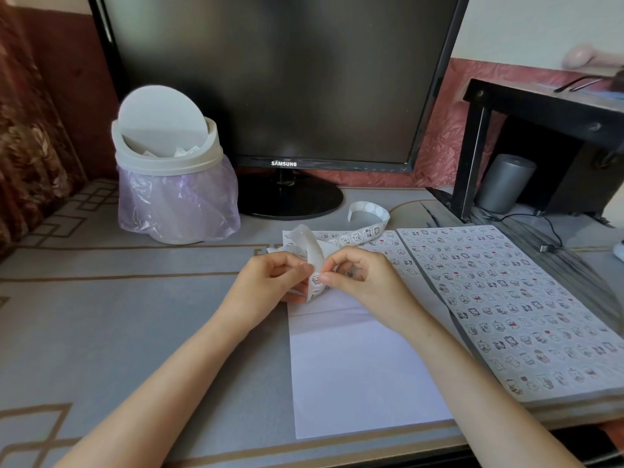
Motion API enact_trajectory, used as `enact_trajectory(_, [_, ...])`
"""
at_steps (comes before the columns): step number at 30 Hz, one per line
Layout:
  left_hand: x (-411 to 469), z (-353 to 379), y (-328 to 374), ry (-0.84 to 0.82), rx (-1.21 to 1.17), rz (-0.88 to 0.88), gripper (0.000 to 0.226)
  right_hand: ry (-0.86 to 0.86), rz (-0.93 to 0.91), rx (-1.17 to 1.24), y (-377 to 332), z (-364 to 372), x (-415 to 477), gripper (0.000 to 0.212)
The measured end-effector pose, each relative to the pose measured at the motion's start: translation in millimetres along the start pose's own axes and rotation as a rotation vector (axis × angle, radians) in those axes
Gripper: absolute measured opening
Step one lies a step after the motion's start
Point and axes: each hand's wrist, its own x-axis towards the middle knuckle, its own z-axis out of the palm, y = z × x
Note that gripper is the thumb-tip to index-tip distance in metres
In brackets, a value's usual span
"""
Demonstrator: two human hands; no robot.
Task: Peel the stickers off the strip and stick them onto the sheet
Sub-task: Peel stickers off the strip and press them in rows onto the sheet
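A long white sticker strip point(366, 231) with small cartoon stickers curls across the desk behind my hands. My left hand point(270, 282) grips the near end of the strip with curled fingers. My right hand point(358, 282) pinches a sticker at the strip's edge between thumb and forefinger. Under both hands lies a white sheet point(354, 366); its far part carries rows of stickers and its near part is blank. The pinched sticker is mostly hidden by my fingers.
A stack of sheets covered in stickers point(513, 305) lies at the right. A white swing-lid bin point(169, 177) with a purple liner stands at the back left, a black monitor point(283, 79) behind. A black shelf point(540, 130), a grey cylinder point(503, 184) and a cable point(540, 231) are far right.
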Motion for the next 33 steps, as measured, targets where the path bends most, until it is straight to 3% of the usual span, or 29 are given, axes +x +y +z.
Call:
enact_trajectory(6, [1.9, -0.8, -2.1, 0.055, 0.009, -0.029, 0.015, 0.019, -0.045, 0.052, -7.0, -6.0, -0.9, 0.011])
enact_trajectory(9, [2.7, -1.3, -3.7, 0.062, 0.056, -0.032, 0.015, 0.143, 0.055, 0.110, -8.9, -18.7, -1.2, 0.007])
enact_trajectory(16, [2.4, -1.3, -5.6, 0.068, 0.149, -0.003, 0.015, 0.340, 0.278, -0.014, 3.9, -52.8, -4.0, 0.004])
enact_trajectory(22, [3.2, -1.9, -6.7, 0.054, 0.145, -0.007, 0.015, 0.326, 0.455, -0.119, 15.2, -71.0, -9.9, 0.007])
enact_trajectory(33, [3.6, -2.1, -7.8, 0.059, 0.162, -0.009, 0.014, 0.259, 0.491, -0.197, 19.4, -72.1, -11.3, 0.006])
